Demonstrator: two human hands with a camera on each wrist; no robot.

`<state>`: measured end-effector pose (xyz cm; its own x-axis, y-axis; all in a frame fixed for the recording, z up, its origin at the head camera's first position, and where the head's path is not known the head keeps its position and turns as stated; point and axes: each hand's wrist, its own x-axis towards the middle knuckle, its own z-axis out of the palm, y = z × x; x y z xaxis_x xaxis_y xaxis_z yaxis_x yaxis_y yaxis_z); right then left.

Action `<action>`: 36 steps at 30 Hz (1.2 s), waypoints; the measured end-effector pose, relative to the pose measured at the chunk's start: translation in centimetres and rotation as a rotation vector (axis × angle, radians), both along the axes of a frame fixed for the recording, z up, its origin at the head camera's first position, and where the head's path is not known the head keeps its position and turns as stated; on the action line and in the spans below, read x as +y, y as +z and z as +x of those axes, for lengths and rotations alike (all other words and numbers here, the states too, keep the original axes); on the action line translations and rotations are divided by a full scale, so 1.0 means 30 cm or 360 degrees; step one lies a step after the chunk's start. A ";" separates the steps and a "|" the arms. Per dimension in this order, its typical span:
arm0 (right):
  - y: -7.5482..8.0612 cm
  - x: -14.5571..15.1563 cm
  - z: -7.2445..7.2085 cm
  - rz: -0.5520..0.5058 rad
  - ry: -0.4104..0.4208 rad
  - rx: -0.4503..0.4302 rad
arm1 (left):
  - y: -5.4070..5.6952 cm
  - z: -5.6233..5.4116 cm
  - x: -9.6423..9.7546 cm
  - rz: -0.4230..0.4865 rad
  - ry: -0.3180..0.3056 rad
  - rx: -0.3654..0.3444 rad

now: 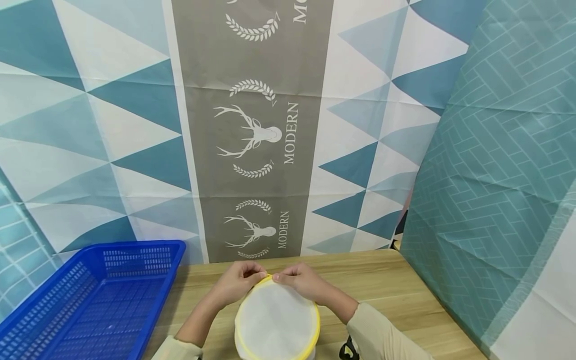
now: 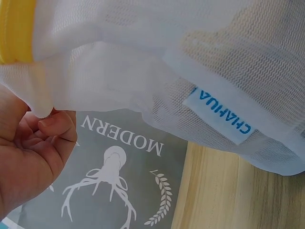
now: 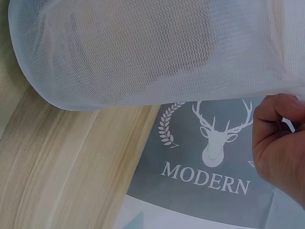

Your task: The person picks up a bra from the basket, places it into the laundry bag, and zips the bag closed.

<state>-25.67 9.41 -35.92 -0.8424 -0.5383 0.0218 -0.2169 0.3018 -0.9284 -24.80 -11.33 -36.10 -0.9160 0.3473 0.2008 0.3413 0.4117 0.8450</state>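
Observation:
A white mesh laundry bag (image 1: 276, 320) with yellow trim (image 2: 16, 31) round its top stands at the front of the table. My left hand (image 1: 238, 282) pinches the far rim of the bag between thumb and fingers. Close beside it, my right hand (image 1: 303, 282) grips the same rim just to the right. In the left wrist view a CHAHUA label (image 2: 219, 114) shows on the mesh side, while the fingers of the left hand (image 2: 35, 148) are curled at the fabric. The right wrist view has the right hand (image 3: 281, 138) at the bag's edge, its fingertips partly cut off.
A blue plastic basket (image 1: 159, 295) with perforated sides stands on the left. Behind the wooden table (image 1: 360, 270) hangs a patterned cloth (image 1: 252, 175) with deer heads and triangles. A teal cloth (image 1: 477, 200) borders the right side. Something black (image 1: 348, 348) lies by the right sleeve.

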 end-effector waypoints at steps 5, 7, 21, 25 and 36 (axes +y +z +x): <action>-0.006 -0.001 -0.006 -0.0014 -0.0003 -0.0008 | -0.003 0.000 -0.003 0.0004 0.0002 0.0001; -0.008 -0.001 -0.008 -0.0019 -0.0004 -0.0004 | -0.004 0.000 -0.004 0.0004 0.0001 0.0007; -0.001 0.007 0.001 -0.0018 -0.0014 -0.0019 | 0.000 0.006 -0.011 -0.0007 0.0076 -0.0025; 0.005 0.005 0.005 -0.0022 -0.0012 -0.0011 | 0.001 0.003 -0.007 -0.0009 0.0085 -0.0028; 0.019 -0.005 -0.007 0.0007 0.0053 0.0009 | 0.004 -0.003 -0.003 -0.0032 0.0058 0.0001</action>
